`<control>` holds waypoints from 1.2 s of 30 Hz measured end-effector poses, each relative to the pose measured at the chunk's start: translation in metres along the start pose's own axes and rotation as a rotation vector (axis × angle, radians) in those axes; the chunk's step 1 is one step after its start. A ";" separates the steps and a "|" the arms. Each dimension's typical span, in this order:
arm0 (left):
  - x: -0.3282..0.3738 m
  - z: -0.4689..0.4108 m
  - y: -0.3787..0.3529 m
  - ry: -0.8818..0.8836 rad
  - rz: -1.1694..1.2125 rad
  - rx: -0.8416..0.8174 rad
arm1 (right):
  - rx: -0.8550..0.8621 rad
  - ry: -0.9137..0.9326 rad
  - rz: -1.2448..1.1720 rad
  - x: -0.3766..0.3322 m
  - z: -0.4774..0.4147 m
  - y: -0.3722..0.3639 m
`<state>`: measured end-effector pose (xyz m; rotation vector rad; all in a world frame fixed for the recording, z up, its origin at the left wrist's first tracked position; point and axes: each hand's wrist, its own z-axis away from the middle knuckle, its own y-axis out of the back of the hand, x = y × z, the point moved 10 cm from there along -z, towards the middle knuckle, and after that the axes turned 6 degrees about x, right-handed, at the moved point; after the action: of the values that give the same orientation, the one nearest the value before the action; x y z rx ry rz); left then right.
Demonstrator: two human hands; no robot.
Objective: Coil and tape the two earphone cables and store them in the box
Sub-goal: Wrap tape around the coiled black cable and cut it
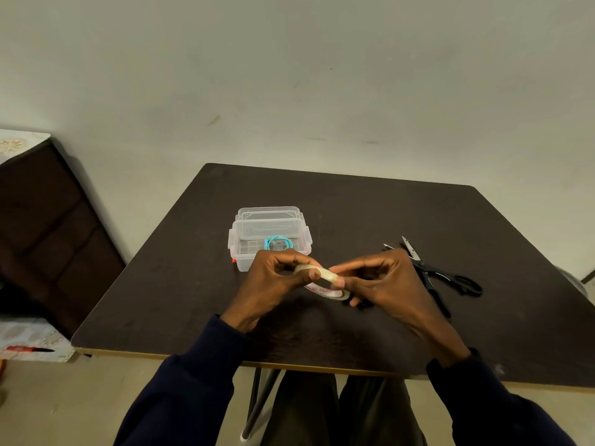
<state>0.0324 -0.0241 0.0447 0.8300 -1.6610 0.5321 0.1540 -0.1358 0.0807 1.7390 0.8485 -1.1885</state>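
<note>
A roll of clear tape point(325, 280) is held above the dark table point(354, 214), in front of me. My left hand point(273, 281) grips its left side, thumb on the outer face. My right hand point(383, 281) pinches the roll's right edge with thumb and forefinger. A black cable point(362, 304) peeks out under my right hand; I cannot tell whether the hand holds it. Behind my hands stands the open clear plastic box point(240, 246), with a coiled blue earphone cable point(278, 243) inside. Its lid point(269, 213) lies just behind it.
Black scissors point(447, 275) lie open on the table right of my hands. A small orange object point(234, 260) sits at the box's left front corner. A dark cabinet point(48, 226) stands left of the table, and the wall is close behind.
</note>
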 end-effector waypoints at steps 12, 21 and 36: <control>-0.018 -0.002 -0.005 0.086 0.115 0.003 | -0.083 -0.042 -0.033 0.002 -0.003 -0.008; -0.032 -0.001 -0.004 0.130 0.138 0.154 | 0.109 -0.018 0.021 0.014 0.001 -0.003; -0.017 0.012 -0.037 0.127 -0.122 -0.016 | 0.288 0.036 0.197 0.014 0.008 0.019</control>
<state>0.0550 -0.0527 0.0219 0.8629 -1.4869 0.4762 0.1724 -0.1497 0.0712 2.0296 0.5301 -1.1927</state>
